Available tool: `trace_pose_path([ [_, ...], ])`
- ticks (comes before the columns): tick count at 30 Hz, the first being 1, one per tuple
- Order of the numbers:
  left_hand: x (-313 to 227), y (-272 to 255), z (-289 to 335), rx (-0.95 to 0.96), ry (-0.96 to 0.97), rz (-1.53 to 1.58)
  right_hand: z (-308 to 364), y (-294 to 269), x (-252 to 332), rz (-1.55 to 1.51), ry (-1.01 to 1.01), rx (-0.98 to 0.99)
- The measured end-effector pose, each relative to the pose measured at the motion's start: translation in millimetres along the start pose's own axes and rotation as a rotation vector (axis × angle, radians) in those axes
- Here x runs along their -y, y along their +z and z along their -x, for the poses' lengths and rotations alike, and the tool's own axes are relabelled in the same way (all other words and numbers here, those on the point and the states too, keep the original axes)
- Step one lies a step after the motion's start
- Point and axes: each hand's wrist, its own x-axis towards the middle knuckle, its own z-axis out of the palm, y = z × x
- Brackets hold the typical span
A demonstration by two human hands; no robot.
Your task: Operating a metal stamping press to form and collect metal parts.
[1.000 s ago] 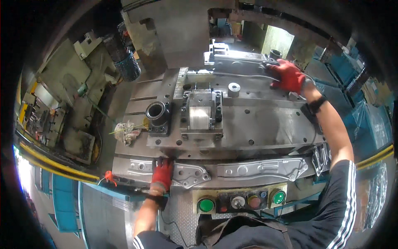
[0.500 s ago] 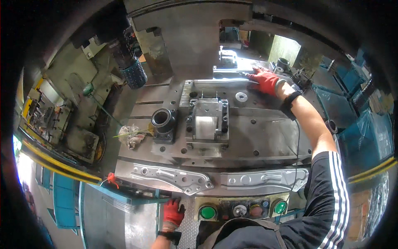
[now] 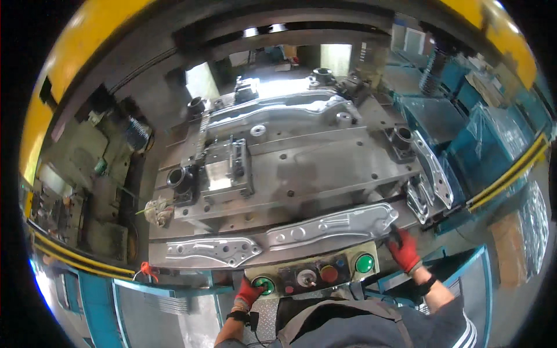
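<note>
My left hand, in a red glove, rests its fingertips on the left green button of the control panel at the press front. My right hand, also red-gloved, is at the front right. It sits just right of the right green button and just below the right end of a long stamped sheet-metal part. Its fingers are loosely curled and I see nothing in them. A second stamped part lies to the left on the same front ledge.
Behind the ledge is the grey die plate with a steel block and guide bushings. Another stamped part lies at the back, and more parts lie at the right. A rag is at the left edge. Blue bins stand to the right.
My right hand has drawn back from the far rear of the die to the front right corner. My left hand has come up onto the left green button. The view has tilted upward.
</note>
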Motion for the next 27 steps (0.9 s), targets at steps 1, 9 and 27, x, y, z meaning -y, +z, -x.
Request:
trace_pose_path([
  [1,-16.6,6.1,-5.0,0.003,-0.030,-0.018,24.3,20.0,-55.1,-0.068,0.228,-0.004],
  [9,-6.4,-3.0,13.3,-0.136,-0.024,-0.310,15.3,115.3,-75.5,-0.539,0.283,0.298],
  [27,-43.5,17.3,43.8,-0.349,-0.301,-0.517,-11.5,112.6,-139.5,0.080,0.142,0.525],
])
